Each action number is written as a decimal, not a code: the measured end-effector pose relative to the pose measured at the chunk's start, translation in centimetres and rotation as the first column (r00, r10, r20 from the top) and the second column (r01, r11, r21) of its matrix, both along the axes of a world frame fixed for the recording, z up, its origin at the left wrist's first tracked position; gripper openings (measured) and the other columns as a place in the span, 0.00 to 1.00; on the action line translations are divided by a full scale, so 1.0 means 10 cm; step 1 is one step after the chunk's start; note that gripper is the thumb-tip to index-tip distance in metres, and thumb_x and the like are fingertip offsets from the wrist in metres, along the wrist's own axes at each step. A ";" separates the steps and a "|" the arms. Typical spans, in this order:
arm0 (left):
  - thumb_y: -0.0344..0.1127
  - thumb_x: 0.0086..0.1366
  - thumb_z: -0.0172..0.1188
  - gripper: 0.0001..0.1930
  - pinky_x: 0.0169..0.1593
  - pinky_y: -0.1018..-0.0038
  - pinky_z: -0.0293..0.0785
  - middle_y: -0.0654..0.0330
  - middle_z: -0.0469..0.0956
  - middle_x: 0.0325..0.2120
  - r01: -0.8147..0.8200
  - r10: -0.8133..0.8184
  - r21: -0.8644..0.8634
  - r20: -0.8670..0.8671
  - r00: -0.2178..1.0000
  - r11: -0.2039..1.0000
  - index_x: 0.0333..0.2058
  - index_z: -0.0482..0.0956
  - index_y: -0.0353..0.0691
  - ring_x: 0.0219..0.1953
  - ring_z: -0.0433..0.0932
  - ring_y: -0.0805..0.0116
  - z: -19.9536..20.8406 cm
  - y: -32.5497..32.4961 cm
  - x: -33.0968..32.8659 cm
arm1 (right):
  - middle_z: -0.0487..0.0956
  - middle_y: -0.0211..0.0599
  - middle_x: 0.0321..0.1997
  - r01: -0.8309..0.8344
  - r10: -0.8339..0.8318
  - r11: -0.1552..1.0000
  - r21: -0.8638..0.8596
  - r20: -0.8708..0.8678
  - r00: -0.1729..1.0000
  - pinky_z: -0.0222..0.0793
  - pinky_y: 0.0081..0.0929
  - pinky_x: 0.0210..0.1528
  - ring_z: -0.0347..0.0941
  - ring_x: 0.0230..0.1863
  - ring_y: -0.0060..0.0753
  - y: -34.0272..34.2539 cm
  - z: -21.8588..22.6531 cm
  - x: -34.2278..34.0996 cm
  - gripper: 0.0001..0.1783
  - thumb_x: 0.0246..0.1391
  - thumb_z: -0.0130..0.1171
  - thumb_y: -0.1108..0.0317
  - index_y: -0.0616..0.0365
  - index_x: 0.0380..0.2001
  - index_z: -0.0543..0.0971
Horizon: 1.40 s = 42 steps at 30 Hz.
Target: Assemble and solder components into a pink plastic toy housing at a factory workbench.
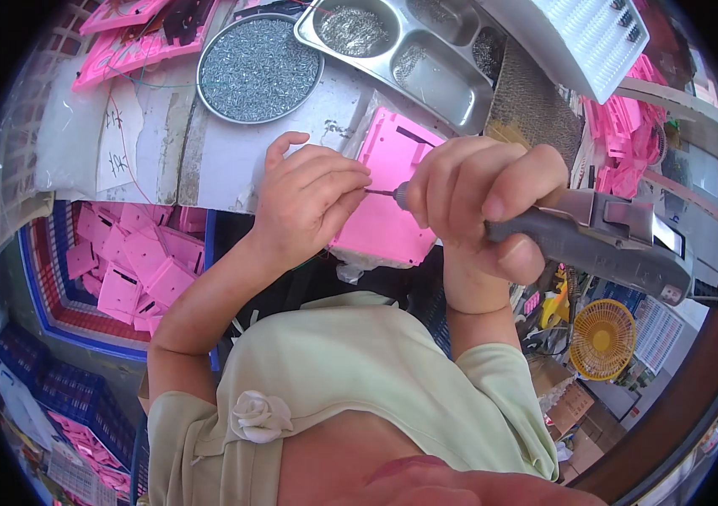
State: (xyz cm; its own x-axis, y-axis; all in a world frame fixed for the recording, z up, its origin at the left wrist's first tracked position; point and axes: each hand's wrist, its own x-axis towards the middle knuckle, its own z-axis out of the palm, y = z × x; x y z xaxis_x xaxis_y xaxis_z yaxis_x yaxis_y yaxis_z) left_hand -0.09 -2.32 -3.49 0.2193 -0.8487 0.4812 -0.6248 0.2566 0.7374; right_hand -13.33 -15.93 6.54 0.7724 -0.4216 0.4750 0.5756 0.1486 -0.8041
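Note:
My right hand (485, 202) is wrapped round a dark grey electric screwdriver (595, 253). Its thin bit (382, 193) points left, over a flat pink plastic panel (376, 221). At the bit's tip, the thumb and fingers of my left hand (308, 198) are pinched together, with the index finger raised apart. Whatever they hold, if anything, is too small or hidden to make out. The panel has a dark slot near its far end and lies at the near edge of the white worktop, on clear plastic wrap (357, 268).
A round metal tray (260, 72) full of small screws stands beyond my left hand. Right of it is a steel compartment tray (460, 105) with small metal parts. A blue crate (45, 291) of pink pieces sits lower left. A white perforated box (582, 42) stands far right.

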 end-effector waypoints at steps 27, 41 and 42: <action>0.41 0.58 0.71 0.18 0.54 0.58 0.70 0.54 0.79 0.45 -0.085 0.083 0.071 0.030 0.996 0.994 0.46 0.81 0.43 0.48 0.78 0.53 -0.01 -0.14 0.62 | 0.68 0.29 0.15 0.126 -0.122 0.992 0.004 -0.207 0.971 0.65 0.31 0.24 0.64 0.15 0.26 0.29 -0.09 -0.09 0.14 0.62 0.62 0.60 0.56 0.39 0.69; 0.41 0.63 0.66 0.09 0.47 0.60 0.67 0.65 0.80 0.32 -0.302 0.216 0.099 0.496 0.841 0.948 0.32 0.84 0.43 0.42 0.79 0.61 -0.25 -0.41 1.02 | 0.70 0.33 0.17 0.134 -0.137 0.990 -0.032 -0.326 0.935 0.64 0.30 0.23 0.63 0.16 0.24 0.37 -0.26 0.07 0.12 0.60 0.63 0.68 0.58 0.36 0.68; 0.40 0.63 0.66 0.08 0.47 0.61 0.67 0.64 0.80 0.32 -0.273 0.205 0.083 0.465 0.861 0.958 0.32 0.83 0.42 0.41 0.79 0.61 -0.26 -0.41 1.01 | 0.70 0.34 0.17 0.129 -0.141 0.990 -0.057 -0.358 0.923 0.64 0.30 0.23 0.63 0.16 0.25 0.38 -0.26 0.08 0.12 0.60 0.63 0.69 0.58 0.35 0.68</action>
State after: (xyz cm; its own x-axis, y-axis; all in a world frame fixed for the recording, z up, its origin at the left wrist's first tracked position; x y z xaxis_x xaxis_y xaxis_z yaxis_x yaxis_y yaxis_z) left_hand 10.04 -6.39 -6.10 0.2143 -0.8638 0.4561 -0.9244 -0.0285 0.3803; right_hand -12.52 -12.15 3.92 0.8307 -0.5233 0.1899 0.2589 0.0612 -0.9640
